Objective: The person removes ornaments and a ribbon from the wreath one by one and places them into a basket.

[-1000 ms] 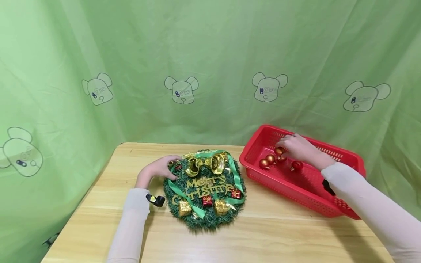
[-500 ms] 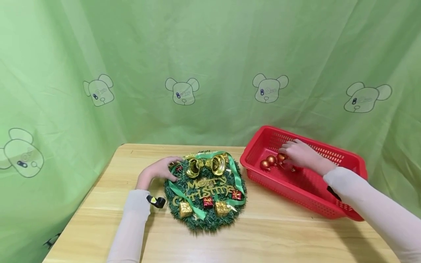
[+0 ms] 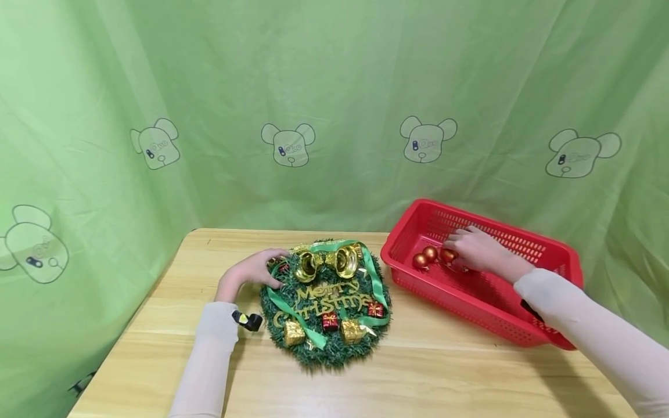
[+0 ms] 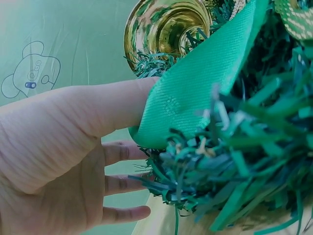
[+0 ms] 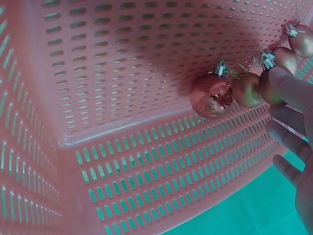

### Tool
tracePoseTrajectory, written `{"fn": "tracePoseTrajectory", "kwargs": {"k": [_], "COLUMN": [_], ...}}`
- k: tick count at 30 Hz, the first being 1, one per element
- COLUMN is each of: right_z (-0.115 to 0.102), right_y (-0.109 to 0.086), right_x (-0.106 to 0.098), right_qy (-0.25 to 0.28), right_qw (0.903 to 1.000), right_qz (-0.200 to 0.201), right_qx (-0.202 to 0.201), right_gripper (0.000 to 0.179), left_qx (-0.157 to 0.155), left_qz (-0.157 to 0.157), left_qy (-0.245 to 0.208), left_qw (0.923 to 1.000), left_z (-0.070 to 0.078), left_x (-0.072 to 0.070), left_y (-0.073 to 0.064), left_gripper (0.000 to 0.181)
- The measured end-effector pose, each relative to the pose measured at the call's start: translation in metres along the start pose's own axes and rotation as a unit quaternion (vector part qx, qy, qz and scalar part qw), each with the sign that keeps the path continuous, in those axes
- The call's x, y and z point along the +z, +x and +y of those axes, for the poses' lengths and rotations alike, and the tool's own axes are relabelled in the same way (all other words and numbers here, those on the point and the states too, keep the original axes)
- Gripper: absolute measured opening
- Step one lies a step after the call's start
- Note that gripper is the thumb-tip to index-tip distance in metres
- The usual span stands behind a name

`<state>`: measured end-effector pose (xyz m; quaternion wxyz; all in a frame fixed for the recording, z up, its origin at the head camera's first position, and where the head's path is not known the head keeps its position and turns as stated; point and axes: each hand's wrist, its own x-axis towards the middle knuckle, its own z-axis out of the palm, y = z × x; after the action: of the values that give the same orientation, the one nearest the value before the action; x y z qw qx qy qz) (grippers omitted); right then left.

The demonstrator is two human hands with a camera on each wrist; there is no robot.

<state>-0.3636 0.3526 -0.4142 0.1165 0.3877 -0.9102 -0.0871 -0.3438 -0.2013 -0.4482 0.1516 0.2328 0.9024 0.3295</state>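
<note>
A green Christmas wreath (image 3: 326,290) with gold bells (image 3: 346,261), ribbon and "Merry Christmas" lettering lies on the table. My left hand (image 3: 253,268) grips its left edge. In the left wrist view the thumb presses on the green ribbon (image 4: 190,88), and the fingers reach behind the tinsel. My right hand (image 3: 477,248) is down inside the red basket (image 3: 465,307). Its thumb and fingers pinch a copper-coloured bauble (image 5: 272,90) by its silver cap. Beside that one sit a shiny red bauble (image 5: 211,95) and several copper ones, including a bauble (image 3: 420,260) further left.
The perforated basket stands right of the wreath, its walls surrounding the right hand. Both rest on a light wooden table (image 3: 418,377). A green curtain (image 3: 345,191) with bear-head drawings hangs behind and at the sides.
My right hand has moved slightly right and lower in the basket, covering the red bauble in the head view. The left hand and the wreath stay put.
</note>
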Motion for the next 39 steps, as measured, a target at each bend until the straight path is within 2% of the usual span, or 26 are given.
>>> {"fn": "tracePoseTrajectory", "kwargs": {"k": [9,22,31,39], "right_z": [-0.001,-0.0023,-0.0027,-0.0034], "right_y": [0.0005,0.0012,0.0014,0.0012], "right_x": [0.0036,0.0094,0.0098,0.0103], "right_qy": [-0.011,-0.001,-0.003,-0.005], "right_qw": [0.9996,0.9994,1.0,1.0], "right_qz": [0.017,0.026,0.001,0.0], "right_qx": [-0.019,-0.022,-0.007,-0.005], "right_gripper": [0.036,0.033,0.034,0.034], "left_qx": [-0.005,-0.008,-0.007,-0.004], "left_qz": [0.001,0.0,0.0,0.001], "left_qy": [0.001,0.002,0.005,0.006], "left_qw": [1.0,1.0,1.0,1.0], "left_z": [-0.0016,-0.0002,-0.0006,-0.0009], "left_x": [-0.0007,0.0002,0.0,-0.0005], "left_y": [-0.0016,-0.0017,-0.0006,0.0002], "left_gripper": [0.088,0.088,0.088,0.088]}}
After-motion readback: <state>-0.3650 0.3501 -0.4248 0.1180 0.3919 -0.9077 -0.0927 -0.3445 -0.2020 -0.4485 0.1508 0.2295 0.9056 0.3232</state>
